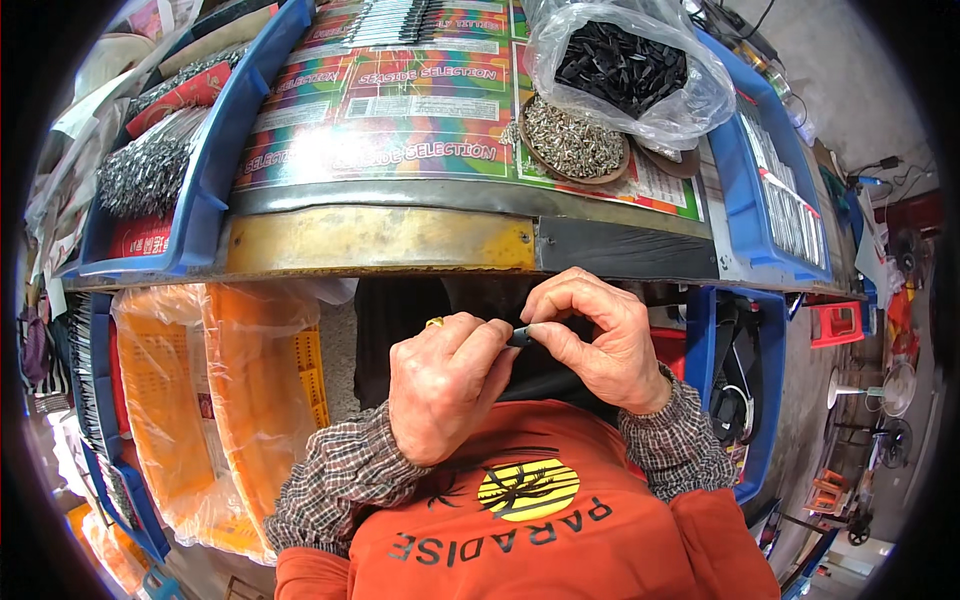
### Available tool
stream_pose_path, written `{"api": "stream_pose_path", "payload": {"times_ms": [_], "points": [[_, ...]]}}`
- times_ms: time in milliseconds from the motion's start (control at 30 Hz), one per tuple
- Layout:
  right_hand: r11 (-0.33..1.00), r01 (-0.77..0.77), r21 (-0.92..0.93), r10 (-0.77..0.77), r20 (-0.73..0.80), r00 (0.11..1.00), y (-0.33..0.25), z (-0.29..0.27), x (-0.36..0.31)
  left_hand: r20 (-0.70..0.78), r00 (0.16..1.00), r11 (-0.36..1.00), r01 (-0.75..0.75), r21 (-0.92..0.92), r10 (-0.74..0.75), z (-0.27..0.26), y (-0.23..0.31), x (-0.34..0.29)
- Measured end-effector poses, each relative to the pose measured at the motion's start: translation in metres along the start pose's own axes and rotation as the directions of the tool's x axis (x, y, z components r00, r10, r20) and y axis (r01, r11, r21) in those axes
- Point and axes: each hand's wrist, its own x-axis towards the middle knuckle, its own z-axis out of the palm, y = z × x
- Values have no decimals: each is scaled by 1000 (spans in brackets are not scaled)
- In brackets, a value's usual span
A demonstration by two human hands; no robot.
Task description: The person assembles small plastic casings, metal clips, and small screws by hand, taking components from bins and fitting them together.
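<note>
In front of my chest, just below the table edge, both hands meet at a small dark grey piece (pixel 519 337), short and narrow; its exact kind is too small to tell. My left hand (pixel 440 378) pinches one end between thumb and forefinger. The other end sits in the closed fingertips of my right hand (pixel 597 338). On the table beyond, a clear plastic bag (pixel 705 90) stands open, full of black plastic pieces (pixel 622 68). Beside it is a shallow round dish (pixel 603 181) heaped with tiny metal parts (pixel 572 140).
Thin metal rods (pixel 390 22) lie at the table's far side. Blue bins with metal pieces stand left (pixel 200 215) and right (pixel 745 215). The table's front edge (pixel 380 243) runs above my hands. An orange crate (pixel 165 400) lined with clear plastic is at lower left.
</note>
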Motion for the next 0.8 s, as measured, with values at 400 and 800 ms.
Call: {"api": "stream_pose_path", "payload": {"times_ms": [400, 800], "points": [[855, 318, -409, -349, -2, 937, 2, 9, -3, -9, 999, 995, -45, 84, 46, 2, -1, 0], [873, 298, -387, -326, -9, 945, 7, 12, -7, -36, 995, 984, -88, 153, 95, 14, -10, -7]]}}
